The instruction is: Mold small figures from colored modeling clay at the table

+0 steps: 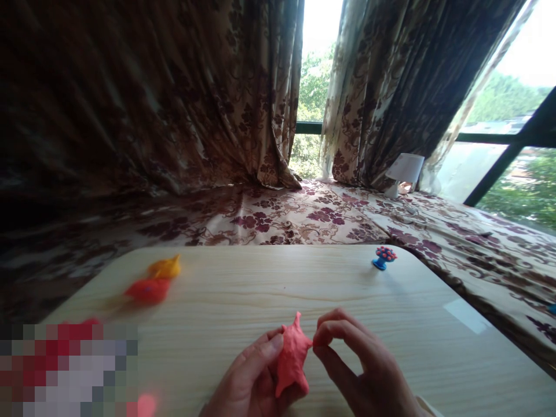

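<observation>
Near the front edge of the table, a coral-pink lump of modelling clay (293,356) with several drawn-out points stands between my hands. My left hand (249,370) is closed around its left side and underside, thumb pressed on the surface. From the right, my right hand (362,359) pinches the small point on the clay's right side between thumb and forefinger. Its other fingers are curled. One thin point sticks up at the top, and two blunter ones show at the bottom. The clay's back is hidden.
On the pale wooden table (226,301), a red clay lump (148,291) and a yellow one (165,267) lie at left. A blue-stemmed piece with red dots (384,257) stands back right. A blurred pink lump (146,405) sits lower left, beside a pixelated patch. A lamp (405,169) stands beyond.
</observation>
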A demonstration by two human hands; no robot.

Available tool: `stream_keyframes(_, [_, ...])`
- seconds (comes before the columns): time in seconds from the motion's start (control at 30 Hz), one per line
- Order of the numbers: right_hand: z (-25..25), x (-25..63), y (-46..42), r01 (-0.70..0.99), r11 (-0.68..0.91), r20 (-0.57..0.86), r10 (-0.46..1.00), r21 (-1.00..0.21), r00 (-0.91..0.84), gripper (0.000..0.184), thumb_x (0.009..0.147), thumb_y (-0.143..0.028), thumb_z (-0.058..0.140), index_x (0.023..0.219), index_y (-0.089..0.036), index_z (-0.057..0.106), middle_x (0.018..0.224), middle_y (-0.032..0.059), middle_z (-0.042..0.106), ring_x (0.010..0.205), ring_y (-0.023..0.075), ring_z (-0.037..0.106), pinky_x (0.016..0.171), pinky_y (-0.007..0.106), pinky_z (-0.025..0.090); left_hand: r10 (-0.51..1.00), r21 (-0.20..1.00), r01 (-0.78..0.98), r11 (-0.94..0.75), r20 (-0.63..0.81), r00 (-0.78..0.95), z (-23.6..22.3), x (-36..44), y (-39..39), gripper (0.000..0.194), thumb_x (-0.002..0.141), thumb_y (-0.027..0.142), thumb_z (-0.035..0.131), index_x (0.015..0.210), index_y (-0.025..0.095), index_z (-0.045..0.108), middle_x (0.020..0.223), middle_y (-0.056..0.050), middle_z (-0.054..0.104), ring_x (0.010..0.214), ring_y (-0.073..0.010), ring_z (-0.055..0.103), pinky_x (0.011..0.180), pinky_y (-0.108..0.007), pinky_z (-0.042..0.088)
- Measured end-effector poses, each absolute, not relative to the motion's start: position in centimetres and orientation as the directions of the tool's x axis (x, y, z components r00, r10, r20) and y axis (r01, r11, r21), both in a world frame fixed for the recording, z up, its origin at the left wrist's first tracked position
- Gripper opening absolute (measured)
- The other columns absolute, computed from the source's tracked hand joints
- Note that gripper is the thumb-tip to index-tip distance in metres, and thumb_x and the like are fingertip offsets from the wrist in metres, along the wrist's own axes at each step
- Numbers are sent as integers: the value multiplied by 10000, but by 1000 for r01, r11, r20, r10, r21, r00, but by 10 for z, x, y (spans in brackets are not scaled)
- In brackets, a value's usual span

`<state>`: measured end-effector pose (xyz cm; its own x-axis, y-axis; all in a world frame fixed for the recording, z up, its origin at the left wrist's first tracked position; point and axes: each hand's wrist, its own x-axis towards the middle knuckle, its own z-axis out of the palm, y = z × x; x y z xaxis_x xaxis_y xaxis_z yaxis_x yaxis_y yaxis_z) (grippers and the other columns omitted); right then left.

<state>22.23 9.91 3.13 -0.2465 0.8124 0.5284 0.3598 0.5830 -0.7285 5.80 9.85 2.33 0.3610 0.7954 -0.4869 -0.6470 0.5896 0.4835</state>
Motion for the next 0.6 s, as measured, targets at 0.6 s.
stream_keyframes(0.6, [26,226,100,336,406,343,910,-850,-231,184,894,-273,432,754,-187,514,776,22,515,748,140,514,697,242,425,803,521,-612,595,-377,461,25,55,99,180,698,201,677,869,164,631,849,-45,667,689,-138,609,716,-296,468])
